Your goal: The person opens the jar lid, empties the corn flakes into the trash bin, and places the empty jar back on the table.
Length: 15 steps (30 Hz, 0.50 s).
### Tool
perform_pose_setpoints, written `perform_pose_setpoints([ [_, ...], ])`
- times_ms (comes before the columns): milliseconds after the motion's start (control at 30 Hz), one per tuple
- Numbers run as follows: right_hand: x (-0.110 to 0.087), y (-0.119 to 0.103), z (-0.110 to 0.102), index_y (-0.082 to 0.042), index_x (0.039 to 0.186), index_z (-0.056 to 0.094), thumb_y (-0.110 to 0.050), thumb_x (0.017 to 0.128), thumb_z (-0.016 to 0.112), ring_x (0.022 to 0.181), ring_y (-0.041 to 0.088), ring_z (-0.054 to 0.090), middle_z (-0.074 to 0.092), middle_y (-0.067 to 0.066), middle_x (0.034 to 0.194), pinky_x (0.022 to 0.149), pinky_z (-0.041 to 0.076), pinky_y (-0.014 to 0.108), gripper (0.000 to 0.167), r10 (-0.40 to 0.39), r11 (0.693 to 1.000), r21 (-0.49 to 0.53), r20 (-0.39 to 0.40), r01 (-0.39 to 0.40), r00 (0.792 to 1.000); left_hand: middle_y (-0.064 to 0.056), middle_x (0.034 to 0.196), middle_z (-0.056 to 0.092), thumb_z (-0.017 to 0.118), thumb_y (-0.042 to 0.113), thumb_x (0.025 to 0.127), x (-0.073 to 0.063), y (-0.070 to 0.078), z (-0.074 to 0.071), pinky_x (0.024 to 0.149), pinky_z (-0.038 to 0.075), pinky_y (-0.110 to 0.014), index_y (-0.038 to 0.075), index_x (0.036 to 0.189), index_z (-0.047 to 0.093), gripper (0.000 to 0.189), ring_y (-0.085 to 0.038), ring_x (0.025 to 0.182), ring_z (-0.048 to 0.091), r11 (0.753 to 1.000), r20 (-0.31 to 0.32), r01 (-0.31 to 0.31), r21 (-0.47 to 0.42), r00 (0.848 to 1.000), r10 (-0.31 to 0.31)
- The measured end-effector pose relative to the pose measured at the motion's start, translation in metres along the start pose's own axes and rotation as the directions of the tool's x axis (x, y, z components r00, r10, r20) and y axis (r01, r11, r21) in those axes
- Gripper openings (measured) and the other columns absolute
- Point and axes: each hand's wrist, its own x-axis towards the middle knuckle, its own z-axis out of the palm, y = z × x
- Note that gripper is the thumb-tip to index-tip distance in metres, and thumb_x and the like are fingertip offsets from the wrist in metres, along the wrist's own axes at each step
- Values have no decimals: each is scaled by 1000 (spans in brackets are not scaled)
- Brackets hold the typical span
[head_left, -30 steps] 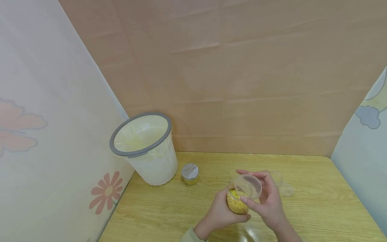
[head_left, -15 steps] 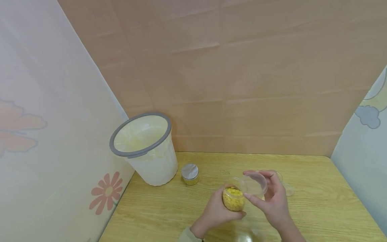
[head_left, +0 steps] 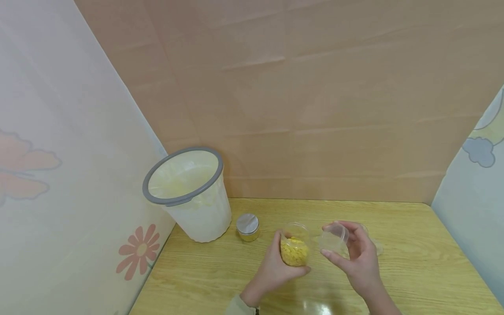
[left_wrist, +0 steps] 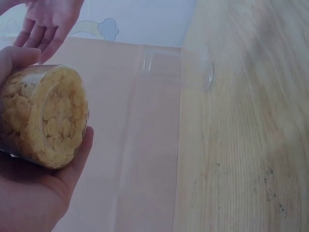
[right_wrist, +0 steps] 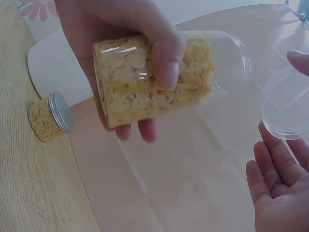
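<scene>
My left hand (head_left: 271, 264) grips a clear jar (head_left: 294, 253) mostly filled with yellow flakes. The fingers and thumb curl round its side, as the right wrist view also shows, and its top is uncovered. To the jar's right, my right hand (head_left: 362, 260) pinches a translucent round lid (head_left: 332, 239) by its edge, between thumb and fingers. A gap separates lid and jar. In the right wrist view, the lid (right_wrist: 287, 106) sits near the jar's mouth. Another clear container (left_wrist: 178, 70) stands on the table, mostly hidden behind my right hand in the head view.
A small jar (head_left: 248, 228) with a silver lid and yellow contents stands on the wooden table (head_left: 204, 271). Behind it at the left is a white bin (head_left: 202, 218) with a grey rim. A brown backdrop (head_left: 315, 109) rises along the table's far edge.
The lid has come away from over the jar's mouth and moved right with my right hand. My left hand has shifted the jar slightly left and up.
</scene>
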Motion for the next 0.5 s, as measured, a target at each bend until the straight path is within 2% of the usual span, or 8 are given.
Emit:
perform_pose_setpoints([
  [133,-1,-1,-1,21,126,45,31,69,70,112,15,61,69,5,113,108,36,24,62,69,995,-77,-12,-70,998,-1,113,60,90,12,74,-1,1,-6,80,57,-32,14,126,43,70,-16,96,64,1000,-34,-14,-12,999,14],
  [300,-2,1,-1,18,126,50,28,71,72,108,14,60,66,5,114,102,40,21,60,50,989,-142,-9,-51,999,-4,113,61,89,9,75,-1,3,-17,79,58,-34,13,125,44,68,-19,95,65,998,-59,-48,-42,997,46],
  [500,-4,4,0,15,124,57,26,72,74,102,14,57,62,8,113,94,44,18,56,59,975,-209,-66,-72,996,-6,116,59,88,11,77,-2,10,-35,78,58,-36,12,125,43,66,-23,97,63,997,-92,-70,-33,993,67],
])
